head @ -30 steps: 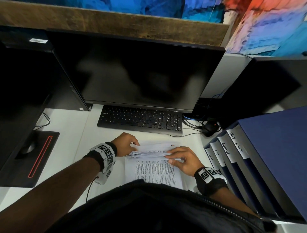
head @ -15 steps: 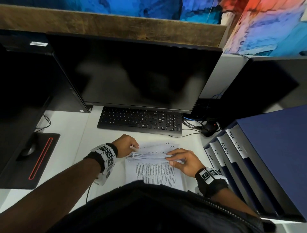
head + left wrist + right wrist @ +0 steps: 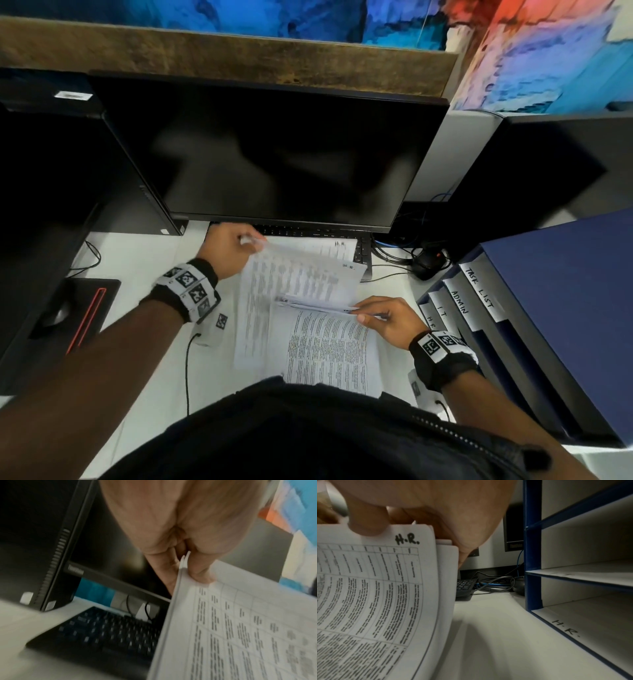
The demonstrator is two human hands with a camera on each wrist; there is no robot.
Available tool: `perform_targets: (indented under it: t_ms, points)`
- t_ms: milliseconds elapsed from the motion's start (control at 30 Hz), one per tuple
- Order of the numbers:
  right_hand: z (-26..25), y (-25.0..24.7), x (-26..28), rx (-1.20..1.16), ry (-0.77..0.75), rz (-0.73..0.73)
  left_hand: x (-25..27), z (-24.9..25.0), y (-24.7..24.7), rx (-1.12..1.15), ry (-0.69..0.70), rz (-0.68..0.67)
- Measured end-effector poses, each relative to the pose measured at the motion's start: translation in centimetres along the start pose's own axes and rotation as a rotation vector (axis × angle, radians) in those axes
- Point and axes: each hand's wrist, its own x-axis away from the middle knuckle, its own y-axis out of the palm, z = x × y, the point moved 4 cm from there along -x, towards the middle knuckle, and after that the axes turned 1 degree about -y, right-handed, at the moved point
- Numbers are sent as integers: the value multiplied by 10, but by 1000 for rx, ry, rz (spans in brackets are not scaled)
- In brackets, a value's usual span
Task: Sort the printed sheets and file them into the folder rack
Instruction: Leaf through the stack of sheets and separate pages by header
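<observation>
My left hand [image 3: 251, 241] pinches a corner of a few printed sheets [image 3: 298, 274] and holds them raised over the keyboard; in the left wrist view the left hand [image 3: 187, 568] has its thumb on top of the printed sheets [image 3: 240, 628]. My right hand [image 3: 368, 315] pinches the right edge of the stack. In the right wrist view its thumb [image 3: 368, 524] lies on a sheet marked "H.R." [image 3: 376, 588]. Another printed page [image 3: 329, 346] lies flat on the desk. The blue folder rack [image 3: 513, 325] stands to the right, its H.R. slot [image 3: 565, 628] lowest.
A black monitor [image 3: 274, 154] and keyboard [image 3: 363, 250] stand just behind the papers. A mouse on a black pad [image 3: 78, 308] is at the left. Cables and a dark mouse [image 3: 428, 260] lie between the keyboard and the rack. A second monitor [image 3: 548, 171] is behind the rack.
My left hand has lifted its sheets up and away toward the monitor, spreading the stack open. The right hand stays at the stack's right edge.
</observation>
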Motion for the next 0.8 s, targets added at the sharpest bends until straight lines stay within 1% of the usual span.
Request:
perform_targets:
  t_ms: [67, 133, 267, 333, 400, 467, 533, 567, 667, 733, 800]
  points:
    - [-1, 1, -5, 55, 17, -20, -6, 12, -30, 98, 92, 93]
    - [-2, 3, -11, 103, 33, -38, -7, 27, -63, 124, 168, 179]
    - [-2, 4, -25, 157, 76, -53, -5, 63, -127, 164, 235, 323]
    - [-1, 3, -30, 193, 104, -71, -2, 75, -151, 204, 265, 376]
    - [-2, 2, -34, 216, 113, -92, 3, 83, -165, 253, 277, 394]
    - [-3, 2, -37, 234, 108, -105, 9, 87, -165, 316, 298, 358]
    - [-3, 2, -39, 228, 106, -113, 16, 87, -147, 363, 305, 279]
    - [-4, 2, -40, 230, 104, -108, 18, 83, -133, 376, 286, 223]
    - [-12, -3, -39, 257, 102, -113, 23, 66, -80, 364, 196, 77]
    - [-19, -4, -38, 289, 112, -140, 26, 61, -52, 323, 170, -26]
    - [-18, -3, -39, 269, 125, -167, 29, 71, -38, 270, 179, -135]
